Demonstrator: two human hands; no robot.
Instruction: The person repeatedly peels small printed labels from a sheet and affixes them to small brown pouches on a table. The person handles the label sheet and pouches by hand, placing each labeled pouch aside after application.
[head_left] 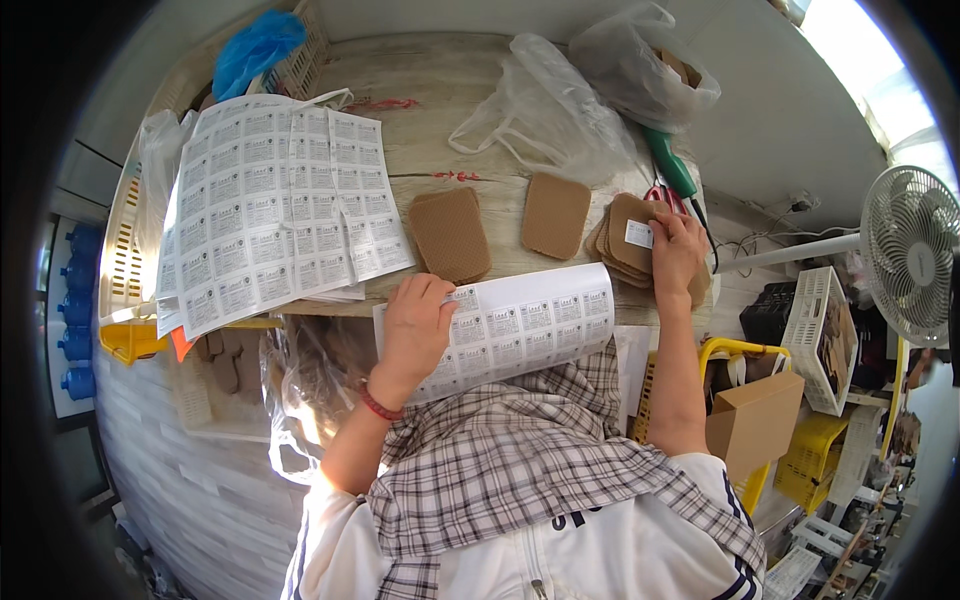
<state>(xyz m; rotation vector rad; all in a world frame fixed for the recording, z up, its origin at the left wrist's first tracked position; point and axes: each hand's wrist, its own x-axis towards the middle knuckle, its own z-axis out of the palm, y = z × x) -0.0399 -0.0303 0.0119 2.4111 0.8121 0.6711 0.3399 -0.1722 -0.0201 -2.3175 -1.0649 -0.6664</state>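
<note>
My left hand is closed on the left end of a curved sheet of printed white labels, which lies over the table's front edge and my lap. At the right, my right hand has bent fingers, with its thumb and fingertips at the edge of a small white label. That label lies on the top of a stack of brown rounded-corner pads. Two more groups of such pads, one at the left and a pad in the middle, rest beyond the sheet.
More label sheets are piled at the left, over a cream basket. Clear plastic bags lie at the back. Red-handled scissors and a green-handled tool sit behind the stack. A white fan stands at the right.
</note>
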